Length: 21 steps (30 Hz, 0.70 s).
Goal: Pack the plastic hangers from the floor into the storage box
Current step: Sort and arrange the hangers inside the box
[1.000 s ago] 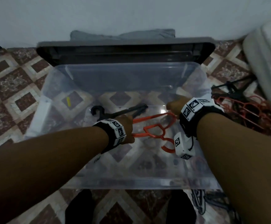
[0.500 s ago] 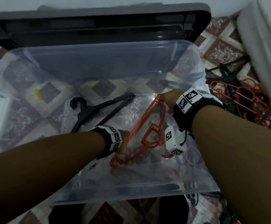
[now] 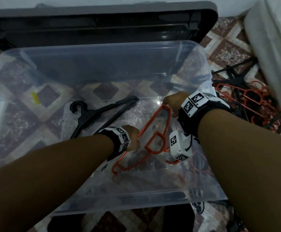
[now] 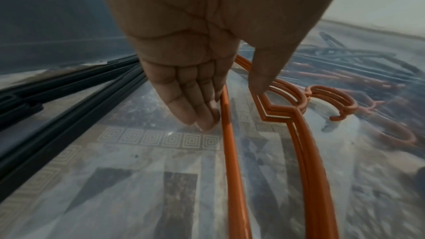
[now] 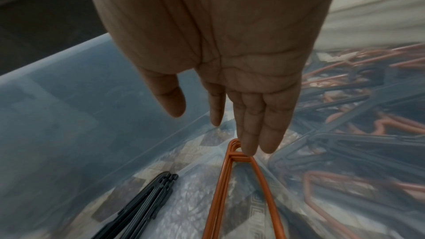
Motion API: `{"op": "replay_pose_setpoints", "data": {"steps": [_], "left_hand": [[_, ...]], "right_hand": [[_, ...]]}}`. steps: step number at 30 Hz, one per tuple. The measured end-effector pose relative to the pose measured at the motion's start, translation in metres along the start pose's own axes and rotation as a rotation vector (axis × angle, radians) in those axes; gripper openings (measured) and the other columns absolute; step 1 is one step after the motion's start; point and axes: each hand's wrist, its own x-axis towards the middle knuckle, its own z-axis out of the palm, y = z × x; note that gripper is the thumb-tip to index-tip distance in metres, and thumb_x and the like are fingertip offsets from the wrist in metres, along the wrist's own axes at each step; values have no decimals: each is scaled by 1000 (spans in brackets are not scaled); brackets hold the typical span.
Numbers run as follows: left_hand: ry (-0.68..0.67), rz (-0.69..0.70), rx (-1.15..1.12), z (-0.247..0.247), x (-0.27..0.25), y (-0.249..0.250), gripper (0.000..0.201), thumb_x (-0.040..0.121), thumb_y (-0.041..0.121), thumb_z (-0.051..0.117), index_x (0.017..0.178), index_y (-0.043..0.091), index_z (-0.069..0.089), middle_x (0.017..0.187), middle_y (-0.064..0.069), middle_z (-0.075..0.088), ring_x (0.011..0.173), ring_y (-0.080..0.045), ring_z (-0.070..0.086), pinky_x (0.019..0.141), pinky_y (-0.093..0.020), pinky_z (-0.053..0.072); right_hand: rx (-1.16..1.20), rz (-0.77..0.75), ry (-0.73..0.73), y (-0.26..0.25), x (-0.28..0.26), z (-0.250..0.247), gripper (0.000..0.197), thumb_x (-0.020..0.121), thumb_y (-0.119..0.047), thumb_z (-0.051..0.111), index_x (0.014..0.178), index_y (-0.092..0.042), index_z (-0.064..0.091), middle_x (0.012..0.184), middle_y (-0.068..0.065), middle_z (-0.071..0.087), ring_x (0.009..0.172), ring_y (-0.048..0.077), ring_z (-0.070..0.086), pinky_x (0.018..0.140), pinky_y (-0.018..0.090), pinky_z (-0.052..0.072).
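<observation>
Both hands are inside the clear storage box (image 3: 195,52), which stands on the tiled floor (image 3: 223,52) with its dark lid (image 3: 103,19) leaning behind it.

A small stack of orange hangers (image 3: 154,129) lies on the bottom of the box, on the right side. The left hand (image 3: 133,138) is at the near part of this stack. In the left wrist view its fingers (image 4: 195,104) are straight and close together, with the tips on the box bottom just beside the long orange bar (image 4: 230,134), and the thumb rests on the shoulder of the stack. The hand is flat and grips nothing.

The right hand (image 3: 174,102) is at the far end of the stack. In the right wrist view its fingers (image 5: 255,123) are also straight, and the tips touch the rounded orange corner (image 5: 235,149). It holds nothing either.

A stack of black hangers (image 3: 101,114) lies in the box to the left of the orange ones, apart from them.

Outside the box, on the floor to the right, a pile of orange and black hangers (image 3: 246,97) waits, near a pale mattress (image 3: 273,47).
</observation>
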Motion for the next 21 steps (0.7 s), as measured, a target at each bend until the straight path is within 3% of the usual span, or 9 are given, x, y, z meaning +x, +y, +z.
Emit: {"op": "replay_pose_setpoints", "data": {"steps": [4, 5, 8, 10, 12, 14, 16, 18, 21], "left_hand": [[-4, 38, 29, -1, 3, -1, 38, 91, 46, 50, 102, 12, 61, 104, -7, 64, 92, -26, 61, 85, -39, 53], [-16, 31, 30, -1, 4, -1, 38, 91, 46, 50, 102, 12, 61, 104, -7, 64, 93, -25, 61, 86, -39, 53], [-43, 35, 6, -1, 6, -2, 38, 89, 48, 51, 104, 14, 59, 108, -7, 63, 94, -25, 60, 86, -38, 53], [-61, 35, 26, -1, 8, -3, 40, 89, 50, 51, 108, 16, 58, 112, -7, 63, 97, -25, 59, 87, -38, 52], [-51, 18, 51, -4, 8, -6, 48, 92, 52, 49, 121, 14, 55, 125, -10, 59, 107, -26, 57, 94, -37, 48], [-26, -22, 63, -10, 1, -11, 65, 95, 53, 45, 144, 12, 37, 147, -12, 43, 130, -28, 45, 107, -36, 37], [6, -41, 30, -26, -13, -14, 72, 96, 53, 43, 154, 17, 20, 157, -9, 28, 141, -27, 32, 114, -35, 28], [102, -28, -9, -52, -37, -12, 68, 96, 51, 46, 152, 20, 25, 154, -6, 36, 138, -26, 38, 112, -33, 31], [358, 21, -54, -97, -79, 3, 45, 93, 42, 54, 133, 21, 52, 128, -5, 60, 117, -28, 56, 93, -29, 42]], "right_hand": [[35, 32, 27, 0, 0, 1, 23, 88, -30, 62, 71, -15, 57, 52, 4, 66, 65, 21, 70, 80, 41, 58], [24, 24, 16, 0, 1, 1, 24, 88, -30, 62, 70, -16, 56, 54, 4, 68, 64, 21, 70, 80, 41, 58], [-71, -26, -18, -1, 1, -1, 18, 91, -30, 58, 84, -15, 63, 106, 12, 68, 104, 30, 65, 97, 45, 51], [-68, -39, -67, -5, -2, -3, 14, 93, -30, 55, 95, -18, 61, 126, 12, 61, 114, 29, 59, 102, 43, 47], [8, -69, -73, -16, -7, -8, 16, 92, -31, 57, 82, -18, 58, 122, 14, 65, 106, 29, 63, 99, 45, 50], [233, -95, -61, -38, -19, -20, 18, 90, -31, 60, 81, -15, 60, 108, 18, 70, 87, 29, 69, 87, 46, 56], [379, -158, -93, -63, -39, -48, 18, 91, -31, 58, 89, -14, 60, 99, 16, 71, 75, 26, 69, 70, 33, 56], [402, -302, -72, -83, -66, -86, 15, 94, -30, 54, 91, -16, 57, 94, 10, 68, 70, 21, 67, 62, 27, 50], [490, -482, 123, -79, -114, -142, 21, 92, -27, 56, 103, -11, 62, 84, 7, 69, 69, 21, 68, 64, 28, 50]]}}
